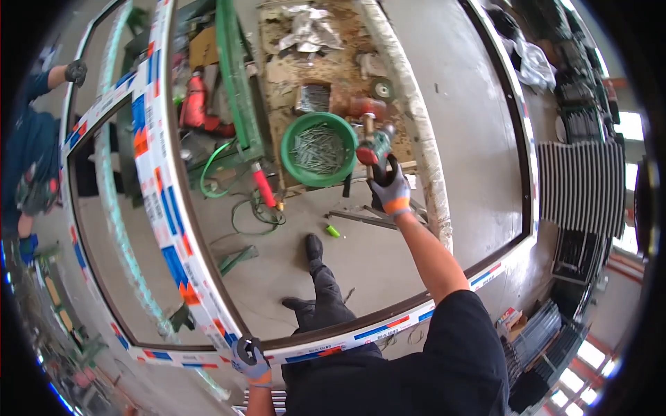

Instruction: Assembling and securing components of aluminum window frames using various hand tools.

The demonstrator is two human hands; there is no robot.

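My right hand point(392, 191), in a grey and black glove, is wrapped round the grip of a green and red cordless drill point(375, 150). The drill is held beside a green bowl point(287, 157) full of long screws point(319, 150). Lower down, my left hand point(250, 359), gloved alike, has its fingers closed over the near edge of a large window frame point(182, 267). White protective film with blue and orange print covers the frame. My body stands at its near side, and the work surface shows through its opening.
A worn wooden bench point(277, 90) holds the bowl, a box of small parts point(313, 97) and a crumpled bag point(309, 31). A red power tool point(198, 104) lies near a green metal stand point(239, 83). Beyond the frame's left side, a person point(35, 149) holds another drill.
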